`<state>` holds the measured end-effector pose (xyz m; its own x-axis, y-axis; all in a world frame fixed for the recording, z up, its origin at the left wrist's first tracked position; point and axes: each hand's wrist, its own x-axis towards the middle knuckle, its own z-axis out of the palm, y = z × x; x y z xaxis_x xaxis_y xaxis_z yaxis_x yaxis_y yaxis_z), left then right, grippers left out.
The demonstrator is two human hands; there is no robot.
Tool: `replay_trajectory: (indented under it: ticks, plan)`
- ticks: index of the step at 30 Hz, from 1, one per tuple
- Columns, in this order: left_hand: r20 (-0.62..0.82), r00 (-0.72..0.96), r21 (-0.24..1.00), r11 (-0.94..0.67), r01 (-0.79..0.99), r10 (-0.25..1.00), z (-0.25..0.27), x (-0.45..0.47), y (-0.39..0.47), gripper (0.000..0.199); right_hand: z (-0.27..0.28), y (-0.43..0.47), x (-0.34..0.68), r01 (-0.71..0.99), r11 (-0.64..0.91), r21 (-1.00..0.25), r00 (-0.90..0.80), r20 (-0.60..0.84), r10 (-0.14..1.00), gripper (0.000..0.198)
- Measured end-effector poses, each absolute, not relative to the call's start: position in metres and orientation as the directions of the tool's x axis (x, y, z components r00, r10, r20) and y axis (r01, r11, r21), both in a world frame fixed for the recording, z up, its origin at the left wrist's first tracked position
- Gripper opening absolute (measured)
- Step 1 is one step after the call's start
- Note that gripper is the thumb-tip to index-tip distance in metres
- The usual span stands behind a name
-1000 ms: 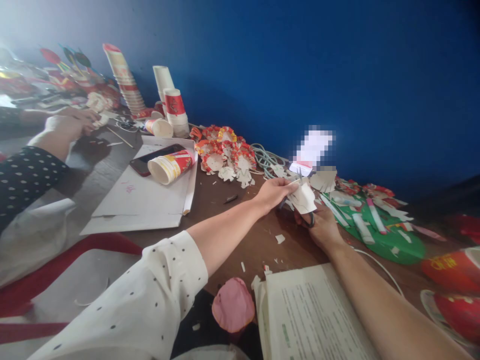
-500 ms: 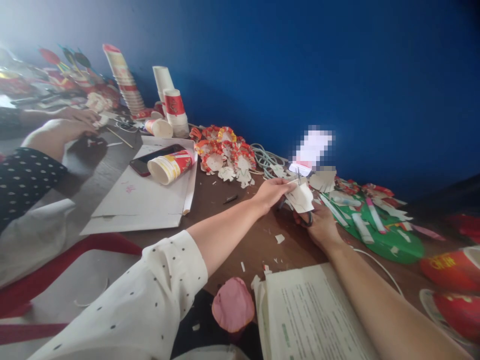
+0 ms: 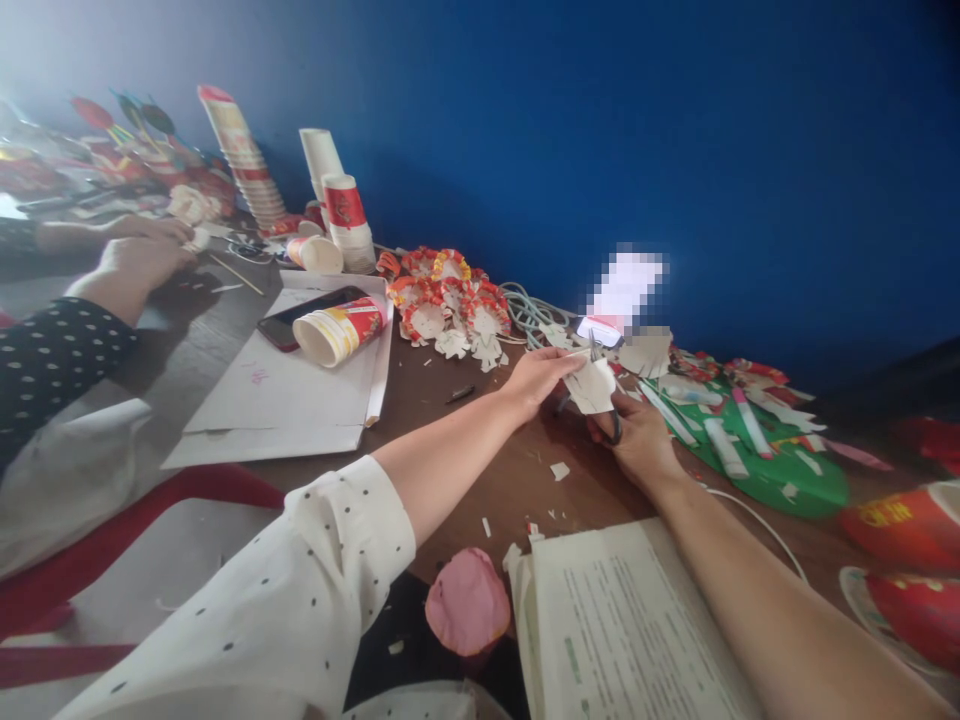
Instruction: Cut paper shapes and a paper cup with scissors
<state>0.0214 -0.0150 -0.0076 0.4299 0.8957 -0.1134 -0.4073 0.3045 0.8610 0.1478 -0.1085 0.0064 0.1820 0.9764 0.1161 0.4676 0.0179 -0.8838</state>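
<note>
Between my hands is a white piece of paper (image 3: 592, 388), perhaps cut from a paper cup. Its left edge is pinched by my left hand (image 3: 538, 378). My right hand (image 3: 637, 432) grips a pair of scissors (image 3: 616, 428) by the dark handles; the blade tips rise behind the paper's upper edge. How far apart the blades stand is hidden by the paper. Behind my hands, a lit phone screen (image 3: 600, 330) leans near the wall, partly blurred out. To the left lies a heap of red and white cut paper flowers (image 3: 450, 300).
Cup stacks (image 3: 349, 225) stand by the blue wall. A cardboard sheet (image 3: 277, 400) carries a dark phone and cups (image 3: 341, 333). Markers (image 3: 751, 425) lie on a green disc (image 3: 795, 490). Printed papers (image 3: 622, 610) and a pink round piece (image 3: 468, 602) are near me. A co-worker's hands (image 3: 142, 255) work at left.
The paper and both my hands have shifted slightly left, and the paper is turned a little. The scissors stay in my right hand. The co-worker's nearer hand and sleeve have moved slightly.
</note>
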Motion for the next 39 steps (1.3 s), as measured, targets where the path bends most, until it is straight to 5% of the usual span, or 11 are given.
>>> replay_trajectory:
  ticks: [6,16,39]
  plan:
    - [-0.109,0.419,0.82,0.32,-0.475,0.901,-0.006,0.019,-0.011,0.016,0.001,-0.105,0.148,0.337,-0.005,-0.941,0.243,0.082,0.967,0.027]
    - [-0.122,0.438,0.829,0.334,-0.448,0.891,-0.003,0.017,-0.012,0.019,-0.007,-0.104,0.153,0.146,-0.037,-0.989,0.167,-0.012,0.986,0.052]
    - [-0.098,0.44,0.908,0.261,-0.327,0.893,-0.006,0.017,-0.015,0.023,-0.008,-0.103,0.153,0.157,-0.048,-0.986,0.2,-0.016,0.98,0.042]
